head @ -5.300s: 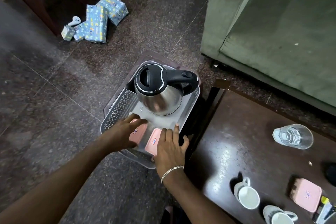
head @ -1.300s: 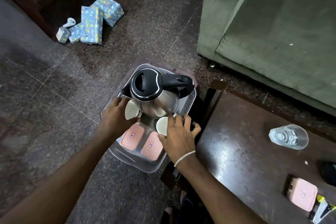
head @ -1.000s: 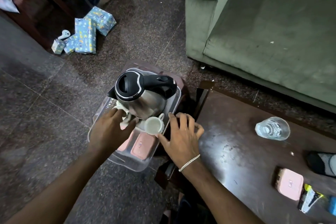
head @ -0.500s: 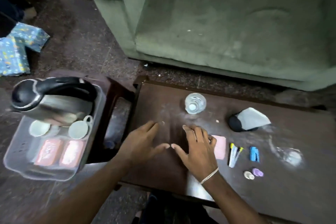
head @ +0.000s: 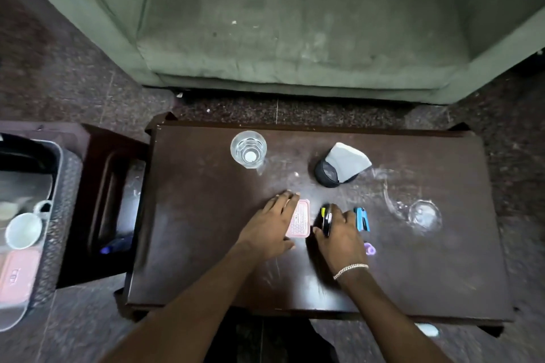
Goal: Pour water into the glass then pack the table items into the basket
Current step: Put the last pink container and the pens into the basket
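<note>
On the scuffed dark wood table (head: 188, 239), the left hand (head: 267, 230) lies flat, fingers spread, against a ribbed pink box (head: 299, 219). The right hand (head: 339, 233) pinches black-yellow markers (head: 326, 216). The round glass (head: 248, 149) stands behind; the grey basket (head: 57, 186) sits left.

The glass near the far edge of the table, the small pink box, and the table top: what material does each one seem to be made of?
Glass: clear glass or clear plastic; the table shows through it.
Pink box: probably matte plastic, with a dotted texture on the upper face.
Table: probably dark varnished wood; it is glossy and shows reflections and scuffs.
</note>
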Demonstrator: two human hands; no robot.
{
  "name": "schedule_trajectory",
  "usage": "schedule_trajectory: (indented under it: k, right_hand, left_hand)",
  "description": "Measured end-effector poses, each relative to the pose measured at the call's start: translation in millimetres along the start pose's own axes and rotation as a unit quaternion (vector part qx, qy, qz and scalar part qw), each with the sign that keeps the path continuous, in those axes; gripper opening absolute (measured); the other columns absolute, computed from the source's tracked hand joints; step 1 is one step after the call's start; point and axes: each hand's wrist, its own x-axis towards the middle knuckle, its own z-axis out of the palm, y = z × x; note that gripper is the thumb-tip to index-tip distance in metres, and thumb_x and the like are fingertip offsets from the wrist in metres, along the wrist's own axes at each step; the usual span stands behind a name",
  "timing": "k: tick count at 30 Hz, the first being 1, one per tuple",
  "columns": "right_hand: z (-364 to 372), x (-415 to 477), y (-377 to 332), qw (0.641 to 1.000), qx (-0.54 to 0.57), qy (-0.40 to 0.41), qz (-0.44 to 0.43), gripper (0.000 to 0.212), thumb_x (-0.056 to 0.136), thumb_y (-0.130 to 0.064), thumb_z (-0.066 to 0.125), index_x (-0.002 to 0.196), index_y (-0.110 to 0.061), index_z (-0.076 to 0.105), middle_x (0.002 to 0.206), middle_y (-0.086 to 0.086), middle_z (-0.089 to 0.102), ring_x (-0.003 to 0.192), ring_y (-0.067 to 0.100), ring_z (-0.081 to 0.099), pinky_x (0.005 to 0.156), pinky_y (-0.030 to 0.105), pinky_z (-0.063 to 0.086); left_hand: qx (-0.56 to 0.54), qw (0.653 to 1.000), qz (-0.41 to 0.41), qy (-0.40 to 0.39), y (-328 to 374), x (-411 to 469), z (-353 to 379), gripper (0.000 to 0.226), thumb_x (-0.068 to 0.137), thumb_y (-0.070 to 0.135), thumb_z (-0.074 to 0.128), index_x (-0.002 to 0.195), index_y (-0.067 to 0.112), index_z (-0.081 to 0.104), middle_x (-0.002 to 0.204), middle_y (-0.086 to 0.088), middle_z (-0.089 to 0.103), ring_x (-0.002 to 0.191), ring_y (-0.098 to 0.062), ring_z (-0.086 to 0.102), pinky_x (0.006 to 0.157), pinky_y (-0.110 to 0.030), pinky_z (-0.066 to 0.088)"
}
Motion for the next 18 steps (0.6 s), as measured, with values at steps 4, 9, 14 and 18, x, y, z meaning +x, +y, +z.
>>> schedule_trajectory:
  k: [4, 9, 14, 18]
  right_hand:
    - [9.7, 7.2, -1.0, 0.999, -0.016, -0.016, 0.031, 0.040, 0.086, -0.022, 0.065, 0.125, -0.016, 0.055, 0.117, 0.016, 0.050, 0.089, 0.042, 0.065, 0.075, 0.042, 0.051]
    - [15.4, 12.4, -1.1, 0.998, -0.035, -0.020, 0.055, 0.036, 0.086, -0.014, 0.061, 0.121, -0.010, 0.054, 0.120, 0.018, 0.050, 0.090, 0.044, 0.065, 0.072, 0.043, 0.051]
    - [6.1, 7.1, -18.1, 0.998, -0.022, 0.000, 0.057, 0.039, 0.084, -0.018, 0.064, 0.121, -0.010, 0.055, 0.115, 0.015, 0.051, 0.089, 0.042, 0.063, 0.070, 0.040, 0.047]
    - [-8.2, -5.0, -58.6, 0.999, 0.029, 0.013, 0.025, 0.044, 0.079, -0.016, 0.070, 0.121, -0.012, 0.058, 0.111, 0.013, 0.051, 0.090, 0.042, 0.061, 0.075, 0.041, 0.048]
  left_hand:
    - [0.007, 1.000, 0.010, 0.015, 3.5, 8.8, 7.6, 0.113, 0.075, 0.040, 0.083, 0.160, 0.018, 0.012, 0.161, -0.004, 0.026, 0.139, -0.027, 0.037, 0.107, -0.045, 0.047]
    - [-0.035, 0.999, 0.027, 0.029, -1.4, 9.7, 10.6, 0.107, 0.074, 0.026, 0.083, 0.159, 0.013, 0.020, 0.157, -0.004, 0.031, 0.130, -0.028, 0.045, 0.112, -0.038, 0.042]
    - [-0.065, 0.996, 0.031, 0.045, -20.6, -14.2, -5.5, 0.101, 0.076, 0.021, 0.079, 0.159, 0.013, 0.022, 0.156, -0.004, 0.030, 0.132, -0.028, 0.046, 0.115, -0.035, 0.038]
    - [-0.089, 0.994, 0.021, 0.067, -46.2, -51.5, -36.4, 0.097, 0.079, 0.023, 0.073, 0.160, 0.016, 0.020, 0.158, -0.002, 0.027, 0.131, -0.027, 0.046, 0.112, -0.033, 0.037]
